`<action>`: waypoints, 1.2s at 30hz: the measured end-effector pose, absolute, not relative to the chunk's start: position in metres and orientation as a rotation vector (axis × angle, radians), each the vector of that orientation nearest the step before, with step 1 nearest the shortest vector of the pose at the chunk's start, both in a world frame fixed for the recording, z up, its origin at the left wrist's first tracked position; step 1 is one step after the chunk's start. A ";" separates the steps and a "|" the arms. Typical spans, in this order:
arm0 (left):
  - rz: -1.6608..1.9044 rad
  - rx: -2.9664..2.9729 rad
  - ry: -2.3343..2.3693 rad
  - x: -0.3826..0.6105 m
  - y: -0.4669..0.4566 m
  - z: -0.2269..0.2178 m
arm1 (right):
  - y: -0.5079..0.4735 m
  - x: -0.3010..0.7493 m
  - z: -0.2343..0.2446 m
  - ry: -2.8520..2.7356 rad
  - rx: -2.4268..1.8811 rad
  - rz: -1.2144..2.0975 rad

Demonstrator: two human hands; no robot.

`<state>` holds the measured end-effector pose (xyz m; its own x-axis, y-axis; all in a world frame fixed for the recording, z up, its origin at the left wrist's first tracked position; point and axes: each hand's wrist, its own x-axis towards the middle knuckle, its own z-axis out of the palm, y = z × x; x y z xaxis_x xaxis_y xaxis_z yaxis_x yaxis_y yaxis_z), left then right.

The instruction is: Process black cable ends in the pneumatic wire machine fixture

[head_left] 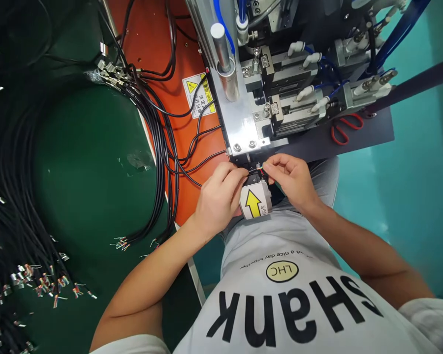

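Just above the arrow label (253,203), the right hand (291,179) pinches thin wires (260,168) lying crosswise; the left hand (219,196), equally near, has fingertips pressed together beside them.

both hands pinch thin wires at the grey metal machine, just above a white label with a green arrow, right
No, the head view shows a yellow arrow on the white label. The left hand and right hand do pinch thin wires just above it.

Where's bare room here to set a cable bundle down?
Green mat centre, between the coiled cables and the cable run edging the orange plate. Crowded: crimped wire ends lower left; left hand and right hand pinch a wire at the machine.
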<state>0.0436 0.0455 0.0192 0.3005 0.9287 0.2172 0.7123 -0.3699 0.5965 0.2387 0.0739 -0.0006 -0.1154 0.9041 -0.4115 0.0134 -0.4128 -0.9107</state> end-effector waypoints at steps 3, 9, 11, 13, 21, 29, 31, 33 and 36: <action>0.764 2.216 1.449 0.041 0.048 0.012 | 0.076 0.238 -0.006 -0.999 -1.456 1.645; 0.740 2.235 1.424 0.039 0.049 0.006 | 0.080 0.238 -0.004 -0.983 -1.460 1.675; 0.732 2.240 1.434 0.039 0.050 0.006 | 0.080 0.238 -0.004 -0.989 -1.462 1.675; 0.733 2.236 1.447 0.040 0.051 0.006 | 0.081 0.238 -0.005 -0.991 -1.456 1.675; 0.717 2.237 1.418 0.040 0.052 0.006 | 0.082 0.238 -0.007 -0.978 -1.448 1.680; 0.735 2.215 1.406 0.040 0.053 0.004 | 0.084 0.238 -0.002 -1.048 -1.438 1.625; 0.747 2.221 1.409 0.041 0.053 0.004 | 0.085 0.238 0.000 -1.075 -1.435 1.599; 0.760 2.238 1.400 0.042 0.053 0.003 | 0.086 0.239 0.002 -1.101 -1.428 1.572; 0.777 2.244 1.389 0.043 0.053 0.003 | 0.085 0.239 0.002 -1.144 -1.425 1.517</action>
<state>0.0431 0.0535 0.0026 0.3556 0.9002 0.2512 0.6854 -0.4339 0.5848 0.2390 0.0854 0.0022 -0.1008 0.9404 -0.3246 0.0538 -0.3207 -0.9457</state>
